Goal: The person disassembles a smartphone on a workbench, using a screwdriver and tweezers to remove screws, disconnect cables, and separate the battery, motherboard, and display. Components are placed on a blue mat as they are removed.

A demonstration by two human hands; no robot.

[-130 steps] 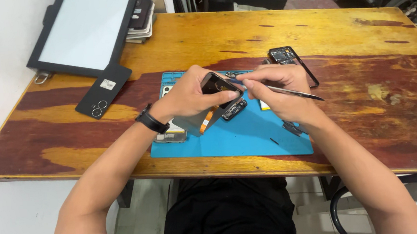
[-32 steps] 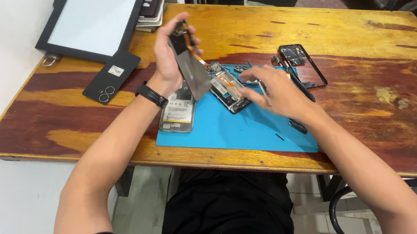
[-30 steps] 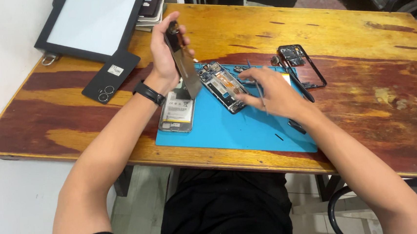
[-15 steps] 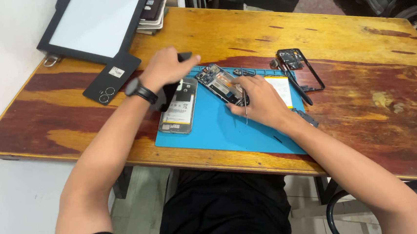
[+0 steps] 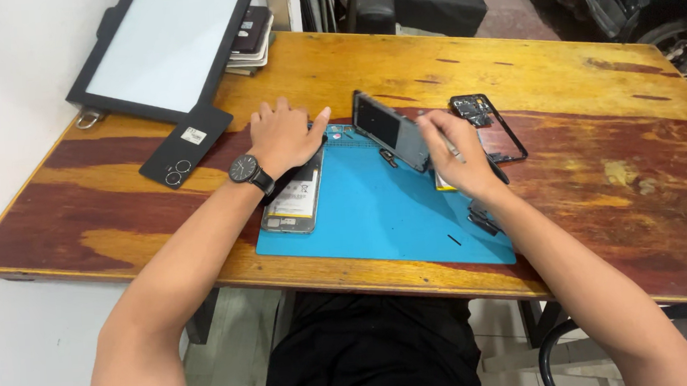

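Phone frame (image 5: 391, 129) now lifted, tilted above mat's (image 5: 377, 215) far edge.

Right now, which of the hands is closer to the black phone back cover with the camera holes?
Left. The left hand lies flat just right of the black back cover, apart from it; the right hand is far across the blue mat.

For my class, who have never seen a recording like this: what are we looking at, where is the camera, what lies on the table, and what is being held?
The camera sits on a person's head, looking down at their own bare hands. A wooden table carries a blue work mat. The left hand, with a wristwatch, rests flat by an opened phone showing its battery. The right hand tilts up a dark phone panel. Nearby lie a black phone frame, a black back cover and a large tablet.
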